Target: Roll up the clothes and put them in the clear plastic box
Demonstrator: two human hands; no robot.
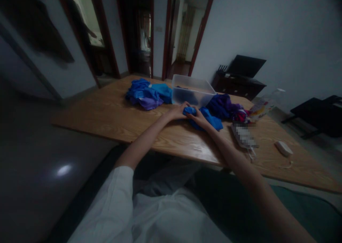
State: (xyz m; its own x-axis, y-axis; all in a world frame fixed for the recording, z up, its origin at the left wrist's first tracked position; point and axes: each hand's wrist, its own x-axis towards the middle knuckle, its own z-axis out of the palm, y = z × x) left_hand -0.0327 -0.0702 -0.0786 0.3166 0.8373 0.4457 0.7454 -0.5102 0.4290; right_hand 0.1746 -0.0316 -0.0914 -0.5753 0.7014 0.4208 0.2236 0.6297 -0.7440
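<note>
My left hand [178, 112] and my right hand [198, 118] meet on a small bundle of blue cloth [190, 110] on the wooden table [112, 114]. Both hands are closed around it, one from each side. More of the blue cloth [211, 122] trails to the right under my right hand. Just behind the hands stands a clear plastic bin [192, 89] with something dark inside.
A heap of blue and purple clothes [148, 93] lies left of the bin, and a purple and red pile [229, 109] lies to its right. A flat pixelated object [244, 136], a white charger [283, 148] and a plastic bag [263, 106] sit farther right. Doorways are behind.
</note>
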